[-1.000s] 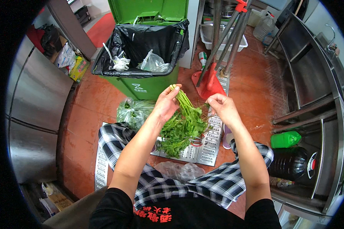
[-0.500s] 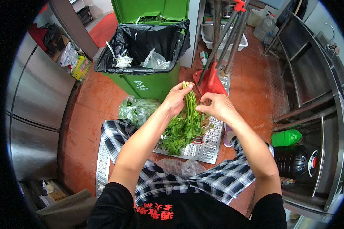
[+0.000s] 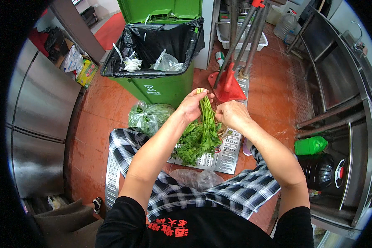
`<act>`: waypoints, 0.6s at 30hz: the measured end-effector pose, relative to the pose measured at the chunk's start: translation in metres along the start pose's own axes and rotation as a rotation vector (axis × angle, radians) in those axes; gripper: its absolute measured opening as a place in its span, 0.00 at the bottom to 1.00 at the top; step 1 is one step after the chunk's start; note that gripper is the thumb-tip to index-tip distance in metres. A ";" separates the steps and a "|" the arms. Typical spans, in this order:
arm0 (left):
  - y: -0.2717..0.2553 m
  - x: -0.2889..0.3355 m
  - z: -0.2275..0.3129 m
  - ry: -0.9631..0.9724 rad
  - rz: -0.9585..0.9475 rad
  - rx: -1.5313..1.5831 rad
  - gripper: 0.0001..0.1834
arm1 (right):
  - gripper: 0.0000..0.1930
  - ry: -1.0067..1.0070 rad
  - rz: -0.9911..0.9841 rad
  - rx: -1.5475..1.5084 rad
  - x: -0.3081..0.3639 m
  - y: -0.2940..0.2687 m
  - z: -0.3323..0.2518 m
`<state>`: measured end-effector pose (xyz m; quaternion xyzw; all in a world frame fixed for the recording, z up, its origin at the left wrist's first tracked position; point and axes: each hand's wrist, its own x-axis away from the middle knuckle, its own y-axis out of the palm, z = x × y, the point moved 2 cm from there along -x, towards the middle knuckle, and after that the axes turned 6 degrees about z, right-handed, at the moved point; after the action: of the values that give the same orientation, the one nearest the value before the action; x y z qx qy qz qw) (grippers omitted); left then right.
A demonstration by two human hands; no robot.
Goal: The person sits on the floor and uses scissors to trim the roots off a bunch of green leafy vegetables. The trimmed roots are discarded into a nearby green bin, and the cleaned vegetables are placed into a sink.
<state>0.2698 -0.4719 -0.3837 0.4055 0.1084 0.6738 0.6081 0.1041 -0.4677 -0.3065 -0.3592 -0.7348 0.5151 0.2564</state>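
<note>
My left hand (image 3: 191, 106) is closed around the pale stem ends of a bunch of coriander (image 3: 207, 129), holding it up with the leaves hanging down. Beside the stems, on their right, my right hand (image 3: 234, 114) has its fingers curled together; whatever they pinch is hidden. Leafy greens spread under the bunch, over a slotted metal drain cover (image 3: 228, 156), and I cannot tell the two apart clearly. To the left of the greens rests a clear plastic bag (image 3: 149, 118) with more green leaves in it. A crumpled clear bag (image 3: 197, 179) lies between my legs.
A lidded green bin (image 3: 161, 87) lined with black plastic stands open ahead. Right of it are a red dustpan (image 3: 228, 85) and long poles. Steel counters (image 3: 339, 74) line the right, with a green jug (image 3: 310, 145) below. Another person's shoe (image 3: 97, 205) shows at lower left.
My right hand's fingers have gone from spread to curled together beside the stems. The left hand keeps its hold. A person's shoe has come into view at lower left.
</note>
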 end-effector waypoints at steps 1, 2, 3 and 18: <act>-0.001 -0.001 -0.001 0.013 -0.001 -0.005 0.05 | 0.06 0.029 0.022 -0.009 -0.002 0.001 0.002; -0.003 -0.002 0.000 0.026 -0.016 -0.029 0.06 | 0.07 0.047 0.053 -0.066 -0.004 0.000 0.005; -0.001 0.000 0.000 0.034 -0.033 -0.051 0.06 | 0.07 0.069 0.081 -0.123 -0.004 -0.003 0.007; -0.028 -0.002 -0.025 -0.169 -0.368 -0.321 0.16 | 0.07 0.010 0.359 0.259 -0.069 -0.037 0.105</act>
<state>0.2731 -0.4585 -0.4183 0.3321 0.0206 0.5241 0.7840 0.0579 -0.5904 -0.3076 -0.4509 -0.5852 0.6409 0.2085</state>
